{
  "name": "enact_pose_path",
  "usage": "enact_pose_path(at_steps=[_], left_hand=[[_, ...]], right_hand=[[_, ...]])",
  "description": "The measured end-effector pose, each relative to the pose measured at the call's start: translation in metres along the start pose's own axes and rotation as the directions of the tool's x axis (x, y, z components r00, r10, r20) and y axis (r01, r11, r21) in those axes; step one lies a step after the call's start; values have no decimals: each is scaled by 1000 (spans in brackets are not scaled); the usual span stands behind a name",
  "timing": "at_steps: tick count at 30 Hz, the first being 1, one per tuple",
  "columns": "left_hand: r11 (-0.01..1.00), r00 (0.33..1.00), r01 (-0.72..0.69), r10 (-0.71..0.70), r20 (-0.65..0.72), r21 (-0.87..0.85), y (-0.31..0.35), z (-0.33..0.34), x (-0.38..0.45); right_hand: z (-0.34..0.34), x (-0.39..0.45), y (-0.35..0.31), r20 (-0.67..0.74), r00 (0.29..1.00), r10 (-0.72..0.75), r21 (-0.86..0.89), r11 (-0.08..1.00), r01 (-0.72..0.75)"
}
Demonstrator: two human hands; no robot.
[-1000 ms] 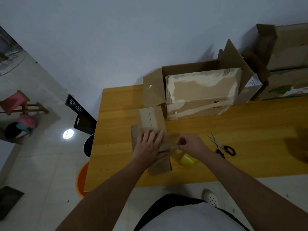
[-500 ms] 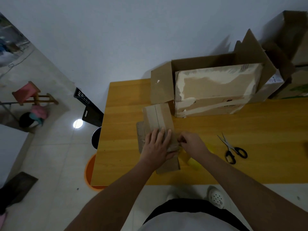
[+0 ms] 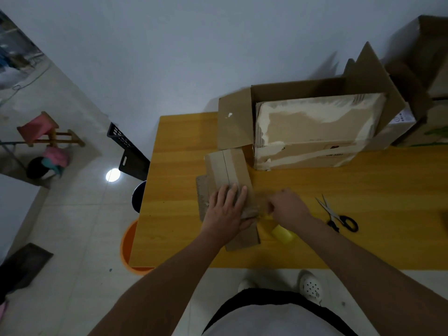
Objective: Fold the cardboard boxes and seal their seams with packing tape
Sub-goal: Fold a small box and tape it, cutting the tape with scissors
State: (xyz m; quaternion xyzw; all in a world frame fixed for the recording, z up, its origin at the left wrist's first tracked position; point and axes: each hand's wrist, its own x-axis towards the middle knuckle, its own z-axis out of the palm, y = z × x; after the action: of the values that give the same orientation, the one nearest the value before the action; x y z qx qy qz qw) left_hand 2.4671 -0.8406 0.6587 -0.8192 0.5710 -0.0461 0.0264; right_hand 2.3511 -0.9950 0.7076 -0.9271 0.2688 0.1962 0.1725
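Wooden table (image 3: 315, 190) carries small box (image 3: 228, 170), big carton (image 3: 310, 132), scissors (image 3: 339, 218)

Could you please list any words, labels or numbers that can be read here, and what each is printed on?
Nothing reads with certainty.
Big open carton: dark and red print on its front, too blurred to read.
White label on the box behind it: a round mark and small print, too small to read.

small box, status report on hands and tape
Left hand flat on small box. Right hand pinching tape at its side. Yellow tape roll beside it. Scissors clear.
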Motion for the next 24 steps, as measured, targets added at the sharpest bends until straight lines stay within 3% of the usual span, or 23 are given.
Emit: enact_pose_path(at_steps=[3,8,10,14,15,19,24], left_hand=[[1000,1000,3,-3,-2,-16,2,1,0],[1000,1000,2,-1,22,-18,-1,3,1],[1000,999,8,-7,35,-19,-2,2,2],[1000,999,17,-16,28,-23,0,1,1],[1000,1000,16,-16,27,-24,0,1,1],[1000,1000,13,-13,7,-23,1,2,1],[1000,1000,-5,6,19,-12,-5,4,0]], right_hand=[[-1,-11,-14,185,973,-135,9,991,135],[11,7,-22,276,955,-107,8,994,109],[10,14,-21,239,966,-95,-21,994,103],[-6,16,-13,-83,995,-60,82,994,67],[-9,15,-9,-111,993,-38,112,992,50],[-8,-1,-2,28,994,-104,278,956,93],[-11,2,-10,22,978,-207,277,941,193]])
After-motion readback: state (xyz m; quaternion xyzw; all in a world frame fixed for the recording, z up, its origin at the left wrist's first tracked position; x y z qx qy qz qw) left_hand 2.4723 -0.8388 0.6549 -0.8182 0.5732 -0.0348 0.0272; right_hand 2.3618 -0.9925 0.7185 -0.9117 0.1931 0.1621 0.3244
